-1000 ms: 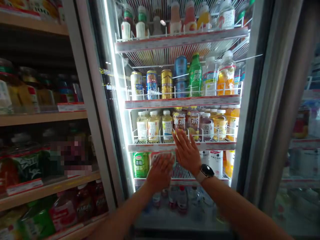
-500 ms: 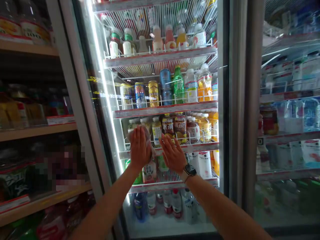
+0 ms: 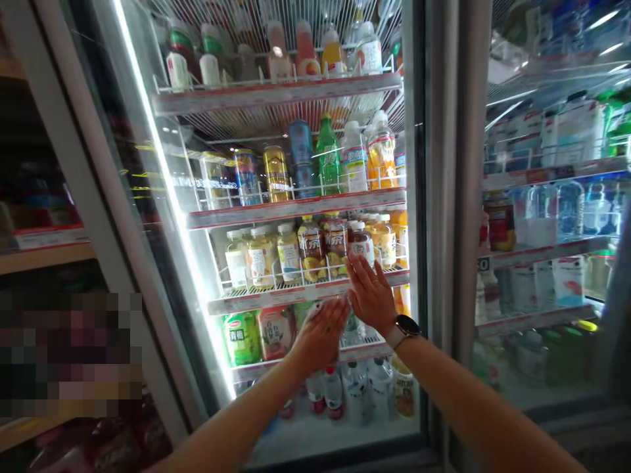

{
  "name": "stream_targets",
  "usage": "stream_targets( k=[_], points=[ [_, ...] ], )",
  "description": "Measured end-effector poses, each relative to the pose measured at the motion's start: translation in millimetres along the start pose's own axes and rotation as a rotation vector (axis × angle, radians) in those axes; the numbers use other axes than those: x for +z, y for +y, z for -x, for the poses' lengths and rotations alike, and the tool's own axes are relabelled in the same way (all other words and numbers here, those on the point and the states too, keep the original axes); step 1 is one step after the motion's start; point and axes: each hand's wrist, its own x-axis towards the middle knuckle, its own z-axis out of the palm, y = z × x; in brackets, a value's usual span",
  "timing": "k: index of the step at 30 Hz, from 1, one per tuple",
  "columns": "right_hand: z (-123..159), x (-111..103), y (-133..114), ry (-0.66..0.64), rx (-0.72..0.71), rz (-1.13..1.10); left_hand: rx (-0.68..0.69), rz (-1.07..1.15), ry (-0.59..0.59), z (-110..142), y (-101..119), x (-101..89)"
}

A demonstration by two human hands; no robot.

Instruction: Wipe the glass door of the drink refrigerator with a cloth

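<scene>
- Both of a person's bare hands are raised, close together, at a cooler's glass door (image 3: 414,171), with chilled drinks ranged behind it.
- The left hand (image 3: 323,335) covers a pale cloth (image 3: 316,307), only a sliver of it showing at the fingers, just below the front edge of the third visible shelf (image 3: 276,297). Whether the fingers are clamped on the cloth or merely press it, I cannot tell from here.
- The right hand (image 3: 372,302), with a smartwatch (image 3: 408,325) at the wrist, is held flat, fingers straight and nothing visible in its grasp. It crosses that shelf's front edge toward the right end, beside the brown iced tea bottles (image 3: 311,249).
- A green-labelled drink (image 3: 241,338) stands at the left end of the shelf below, with a red-labelled drink (image 3: 277,334) next to it.
- The likeliest mishap, in this onlooker's judgement, is a bump between the hands, since scarcely any gap parts them. The cloth could also slip free if the left palm eased its pressure, and the smartwatch could knock the glass door if that wrist dipped.
- Half a second earlier, the left hand was higher, over the bottles at the third shelf's left end, with more cloth showing; it is now lower and farther right. The right hand has also shifted rightward, past the brown iced tea bottles.
</scene>
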Motion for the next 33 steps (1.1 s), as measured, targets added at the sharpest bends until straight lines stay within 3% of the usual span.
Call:
stream_targets(
  k=[3,6,9,11,14,19,21,23,25,28,33],
  points=[
    [-0.1,2.1,-2.4,-0.009,0.010,-0.022,0.148,-0.013,-0.087,40.9,41.9,20.8],
    [-2.2,0.4,-3.5,0.001,0.017,-0.036,0.207,-0.019,-0.126,77.7,72.1,37.5],
    [-3.3,-0.4,-3.0,0.015,0.013,-0.022,0.238,-0.016,-0.127,95.0,79.1,46.2],
    [-3.3,1.2,-2.6,0.024,0.014,-0.013,0.236,0.008,-0.080,88.7,65.7,43.7],
    [-3.7,4.8,-2.9,0.026,0.018,-0.020,0.087,0.062,0.056,47.1,17.4,20.6],
    [-7.2,-3.7,1.2,0.013,0.005,-0.095,-0.279,0.060,0.278,-79.2,-91.4,-43.2],
    [-5.6,-12.9,10.4,0.003,-0.012,-0.139,-0.331,0.084,0.325,-126.8,-116.8,-57.8],
    [0.2,-20.8,24.7,0.018,0.049,-0.132,-0.329,0.107,0.350,-161.1,-121.0,-61.4],
    [9.4,-24.2,41.1,0.056,0.186,-0.075,-0.283,0.115,0.348,-179.0,-105.0,-54.8],
    [23.0,-20.8,60.9,0.062,0.271,-0.015,-0.139,0.106,0.295,-176.0,-58.2,-33.1],
    [31.7,-13.1,68.7,0.058,0.225,-0.006,0.080,0.039,0.152,-111.4,24.1,9.3]
  ],
)
